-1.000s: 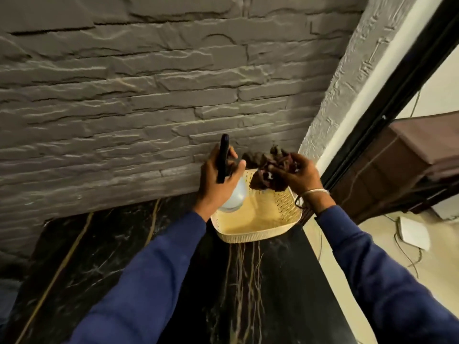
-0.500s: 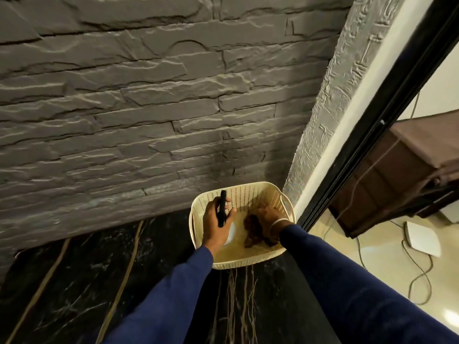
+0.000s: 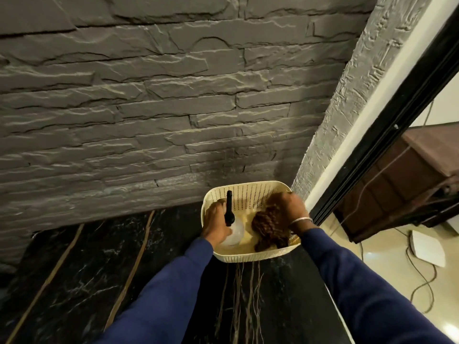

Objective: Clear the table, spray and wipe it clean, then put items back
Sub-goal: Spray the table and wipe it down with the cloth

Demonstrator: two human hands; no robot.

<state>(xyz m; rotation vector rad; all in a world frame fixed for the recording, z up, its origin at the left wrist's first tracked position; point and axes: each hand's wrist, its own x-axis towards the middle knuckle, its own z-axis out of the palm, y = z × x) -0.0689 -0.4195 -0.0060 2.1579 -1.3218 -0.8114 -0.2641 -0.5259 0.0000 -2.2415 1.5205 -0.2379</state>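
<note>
Overhead, looking down past both arms. Both dark-blue sleeves [image 3: 173,289] reach forward into a cream perforated plastic basket [image 3: 250,257], which sits on the black marble tabletop [image 3: 94,269] at its far right corner, just beside the grey rough-cut stone wall [image 3: 149,120].

Left hand [image 3: 214,220]: back of hand up, wrist straight, fingers and thumb curled round the neck of a translucent white round-bodied plastic spray bottle [image 3: 235,233] with a black trigger head [image 3: 229,207]. The bottle is in the left half of the basket, its body low inside. The black head's long axis runs away from the person, its tip pointing at the basket's far wall and the stone wall behind. Upright or leaning: cannot tell from this angle.

Right hand [image 3: 290,209]: back of hand up, wrist bent down, thin silver bangle [image 3: 300,220] on it. The fingers curl down over the far end of a crumpled brown knitted cloth [image 3: 269,230]; fingertips hidden. The cloth lies in the right half of the basket, long axis near-to-far, touching the near right rim. Cloth and bottle lie side by side, a strip of basket floor between them.

Pale gold veins cross the tabletop.
</note>
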